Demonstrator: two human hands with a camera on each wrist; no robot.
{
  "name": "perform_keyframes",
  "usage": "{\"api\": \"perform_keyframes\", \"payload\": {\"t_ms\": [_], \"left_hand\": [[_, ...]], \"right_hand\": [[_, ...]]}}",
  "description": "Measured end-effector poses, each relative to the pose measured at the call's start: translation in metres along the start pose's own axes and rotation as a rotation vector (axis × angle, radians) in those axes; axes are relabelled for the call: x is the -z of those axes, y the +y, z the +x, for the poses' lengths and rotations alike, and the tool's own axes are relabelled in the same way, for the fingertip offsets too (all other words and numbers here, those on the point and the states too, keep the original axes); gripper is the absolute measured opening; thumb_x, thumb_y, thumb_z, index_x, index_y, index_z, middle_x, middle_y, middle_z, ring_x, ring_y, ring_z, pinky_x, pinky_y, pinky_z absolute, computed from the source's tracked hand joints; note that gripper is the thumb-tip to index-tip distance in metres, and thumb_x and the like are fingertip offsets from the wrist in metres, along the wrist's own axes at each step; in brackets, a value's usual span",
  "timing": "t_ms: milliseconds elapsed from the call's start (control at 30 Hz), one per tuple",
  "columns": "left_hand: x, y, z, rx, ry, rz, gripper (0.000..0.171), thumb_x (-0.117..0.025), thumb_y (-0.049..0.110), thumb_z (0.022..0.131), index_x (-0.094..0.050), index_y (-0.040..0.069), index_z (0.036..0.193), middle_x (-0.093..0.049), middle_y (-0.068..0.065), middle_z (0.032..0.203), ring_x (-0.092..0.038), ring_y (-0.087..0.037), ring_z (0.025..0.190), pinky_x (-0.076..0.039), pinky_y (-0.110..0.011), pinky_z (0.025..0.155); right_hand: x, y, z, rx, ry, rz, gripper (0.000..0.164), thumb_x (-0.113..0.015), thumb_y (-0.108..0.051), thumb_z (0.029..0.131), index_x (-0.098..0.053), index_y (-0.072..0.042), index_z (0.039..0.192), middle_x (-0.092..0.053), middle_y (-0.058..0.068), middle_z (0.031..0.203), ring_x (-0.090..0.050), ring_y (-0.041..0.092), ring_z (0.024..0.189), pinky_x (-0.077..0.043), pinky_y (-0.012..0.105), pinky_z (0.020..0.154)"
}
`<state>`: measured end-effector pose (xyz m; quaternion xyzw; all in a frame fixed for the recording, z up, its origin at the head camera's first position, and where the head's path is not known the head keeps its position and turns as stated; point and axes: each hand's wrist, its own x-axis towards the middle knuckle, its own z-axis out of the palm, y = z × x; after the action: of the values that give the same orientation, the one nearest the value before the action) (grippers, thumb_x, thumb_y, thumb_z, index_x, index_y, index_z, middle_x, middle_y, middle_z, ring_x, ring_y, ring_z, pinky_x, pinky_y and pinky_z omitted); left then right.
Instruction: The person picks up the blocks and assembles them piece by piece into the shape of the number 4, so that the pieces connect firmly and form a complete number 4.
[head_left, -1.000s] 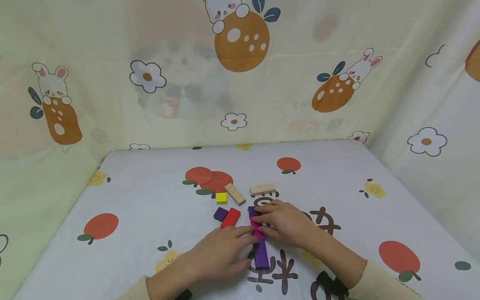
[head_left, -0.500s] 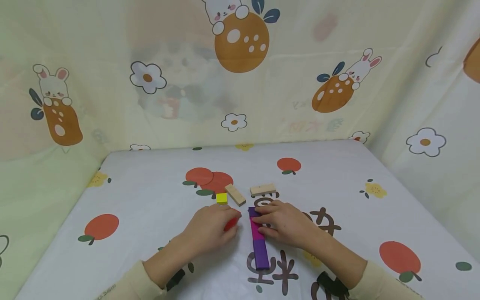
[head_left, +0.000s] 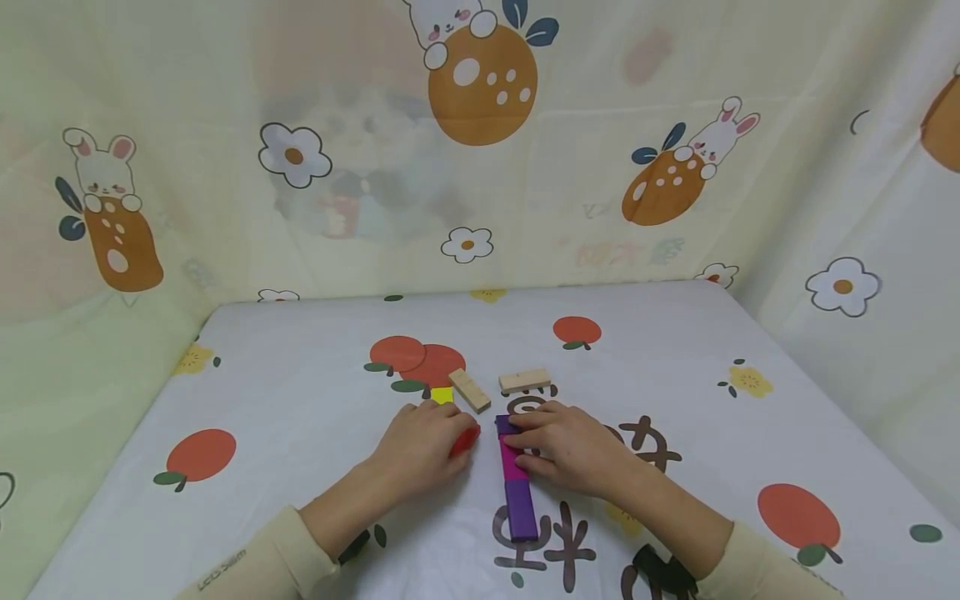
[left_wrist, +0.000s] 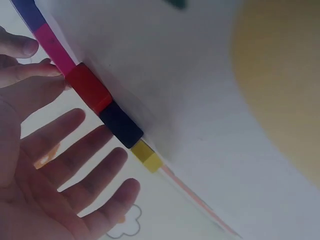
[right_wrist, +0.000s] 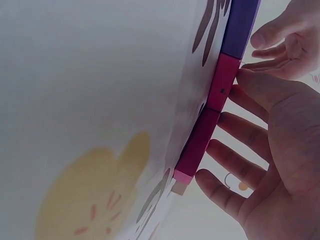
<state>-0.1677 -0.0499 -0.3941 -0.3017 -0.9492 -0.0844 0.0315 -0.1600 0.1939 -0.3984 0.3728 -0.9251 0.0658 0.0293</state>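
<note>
A row of blocks runs away from the person: a purple block (head_left: pixel 521 510) nearest, a magenta block (head_left: pixel 513 457), then a purple block (head_left: pixel 506 425) at the far end. My right hand (head_left: pixel 573 450) rests along the row's right side, fingers extended, fingertips at the magenta and far blocks. My left hand (head_left: pixel 422 442) is over a red block (head_left: pixel 463 442), which shows between thumb and forefinger. In the left wrist view its fingers lie loosely spread beside the red block, thumb tip close to one end. A dark blue block (left_wrist: pixel 120 125), hidden in the head view, lies beyond it.
A yellow block (head_left: pixel 442 395) is just past the left hand, partly covered by it. Two plain wooden blocks (head_left: pixel 470 390) lie farther back, one angled, the other sideways. A printed cloth (head_left: pixel 300 367) covers the table, with a patterned curtain (head_left: pixel 360 250) behind.
My left hand has moved from the row's left side, leftward and away from the person, to the red block, and now covers the dark blue block. My right hand has stayed at the row.
</note>
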Motion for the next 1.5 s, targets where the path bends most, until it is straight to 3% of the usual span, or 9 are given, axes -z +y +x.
{"api": "perform_keyframes", "payload": {"t_ms": [500, 933, 1133, 1300, 1500], "left_hand": [[-0.0009, 0.0038, 0.0016, 0.032, -0.036, 0.053, 0.04, -0.081, 0.037, 0.087, -0.074, 0.019, 0.122, -0.074, -0.003, 0.111, -0.065, -0.026, 0.107, -0.053, -0.047, 0.092], [-0.0012, 0.0007, 0.0038, 0.019, -0.049, 0.016, 0.045, -0.084, 0.029, 0.086, -0.07, 0.018, 0.128, -0.076, -0.003, 0.111, -0.067, -0.025, 0.103, -0.052, -0.048, 0.094], [-0.0028, 0.0005, 0.0047, 0.03, -0.076, -0.012, 0.045, -0.082, 0.027, 0.088, -0.07, 0.018, 0.131, -0.076, -0.005, 0.117, -0.067, -0.027, 0.113, -0.05, -0.053, 0.101], [-0.0029, -0.0001, 0.0049, 0.01, -0.073, -0.015, 0.048, -0.082, 0.024, 0.088, -0.069, 0.02, 0.134, -0.076, -0.005, 0.121, -0.067, -0.028, 0.118, -0.048, -0.056, 0.106], [-0.0034, -0.0018, 0.0055, -0.035, -0.044, -0.001, 0.047, -0.083, 0.021, 0.087, -0.07, 0.02, 0.132, -0.077, -0.003, 0.115, -0.071, -0.024, 0.111, -0.05, -0.054, 0.104]], "right_hand": [[-0.0029, 0.0004, 0.0, 0.001, 0.002, -0.018, 0.034, -0.074, -0.03, 0.095, -0.077, -0.016, 0.126, -0.071, 0.007, 0.135, -0.065, 0.028, 0.126, -0.055, 0.045, 0.103], [-0.0022, 0.0001, 0.0001, 0.012, 0.018, -0.016, 0.033, -0.075, -0.029, 0.095, -0.077, -0.016, 0.125, -0.071, 0.007, 0.134, -0.065, 0.029, 0.125, -0.055, 0.045, 0.102], [-0.0004, -0.0007, 0.0003, 0.007, 0.014, -0.003, 0.033, -0.075, -0.028, 0.095, -0.077, -0.016, 0.125, -0.071, 0.008, 0.134, -0.065, 0.029, 0.125, -0.056, 0.046, 0.102], [-0.0004, -0.0005, 0.0003, 0.006, 0.013, -0.002, 0.033, -0.074, -0.028, 0.095, -0.077, -0.016, 0.125, -0.071, 0.008, 0.135, -0.065, 0.029, 0.125, -0.056, 0.046, 0.101], [-0.002, -0.0007, 0.0006, -0.018, 0.003, 0.012, 0.034, -0.075, -0.029, 0.095, -0.077, -0.016, 0.126, -0.07, 0.008, 0.136, -0.064, 0.029, 0.126, -0.055, 0.046, 0.102]]}}
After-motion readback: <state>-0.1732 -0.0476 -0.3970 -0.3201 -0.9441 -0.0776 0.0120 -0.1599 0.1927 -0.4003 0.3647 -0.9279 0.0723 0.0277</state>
